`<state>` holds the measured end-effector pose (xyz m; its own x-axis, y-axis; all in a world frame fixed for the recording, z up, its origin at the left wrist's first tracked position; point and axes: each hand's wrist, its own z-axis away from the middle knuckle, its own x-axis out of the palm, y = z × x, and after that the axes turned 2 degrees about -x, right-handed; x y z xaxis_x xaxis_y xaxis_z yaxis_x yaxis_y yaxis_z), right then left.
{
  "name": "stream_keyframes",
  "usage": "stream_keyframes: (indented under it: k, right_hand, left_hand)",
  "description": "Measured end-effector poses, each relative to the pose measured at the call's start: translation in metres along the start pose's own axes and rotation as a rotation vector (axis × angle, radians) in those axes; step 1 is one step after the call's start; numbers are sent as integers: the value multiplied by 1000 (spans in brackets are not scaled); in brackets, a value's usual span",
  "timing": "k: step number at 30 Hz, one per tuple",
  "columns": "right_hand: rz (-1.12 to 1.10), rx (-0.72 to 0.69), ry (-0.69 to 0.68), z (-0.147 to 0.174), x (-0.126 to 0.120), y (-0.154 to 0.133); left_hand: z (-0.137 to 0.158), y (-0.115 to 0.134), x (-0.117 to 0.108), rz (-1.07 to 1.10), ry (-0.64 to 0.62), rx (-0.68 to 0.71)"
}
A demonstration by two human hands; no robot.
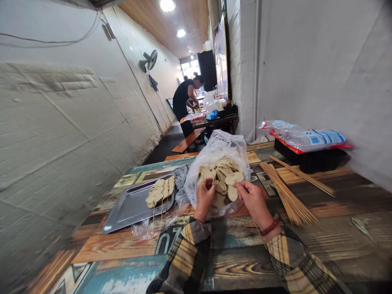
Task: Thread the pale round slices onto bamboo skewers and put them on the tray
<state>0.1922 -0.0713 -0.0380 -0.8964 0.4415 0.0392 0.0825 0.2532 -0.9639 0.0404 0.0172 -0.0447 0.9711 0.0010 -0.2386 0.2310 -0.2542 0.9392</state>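
Observation:
A clear plastic bag point(191, 179) lies open on the table, filled with thin, pale, round slices point(222, 165) of food. At its near left side, my left hand point(204, 199) has thumb and forefinger closed at the edge of a pale slice point(219, 186). My right hand point(253, 201) is closed on a thin wooden skewer point(255, 224), whose lower end shows below the palm. Pale slices point(234, 178) sit at the skewer's upper end, by the right fingertips. Left of the bag, a grey metal tray point(131, 210) carries several skewers threaded with slices point(159, 191), their sticks over the near edge.
Loose bamboo skewers point(289, 196) lie to the right of the bag. Behind them stands a black plastic tray point(309, 157) with printed plastic packaging point(318, 138) on top. Farther back, a person point(183, 100) bends over another table point(214, 120), beside a wooden bench point(188, 141).

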Motion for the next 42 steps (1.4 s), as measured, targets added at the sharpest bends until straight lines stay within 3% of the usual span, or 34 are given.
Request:
stream_keyframes:
  k: [7,13,22,27,31,37,42]
  right_hand:
    - [3,9,-6,2,-1,2]
    - [4,19,-21,5,-1,0]
    - [-18,44,-27,4,0,2]
    - [-32,45,-24,3,1,7]
    - [-38,53,-20,2,1,7]
    - [-56,58,-32,1,1,7]
    - [-71,52,-31,0,0,9]
  left_hand:
    - [14,0,-12,162,-83,-122]
    - [24,-1,-13,131,-116,-62]
    - [-3,10,-9,-338,19,252]
    - [-29,25,-7,-765,-104,403]
    - [-39,28,-6,-891,-200,444]
    - [-42,31,-12,-867,-139,481]
    - [-47,41,-18,-645,-69,488]
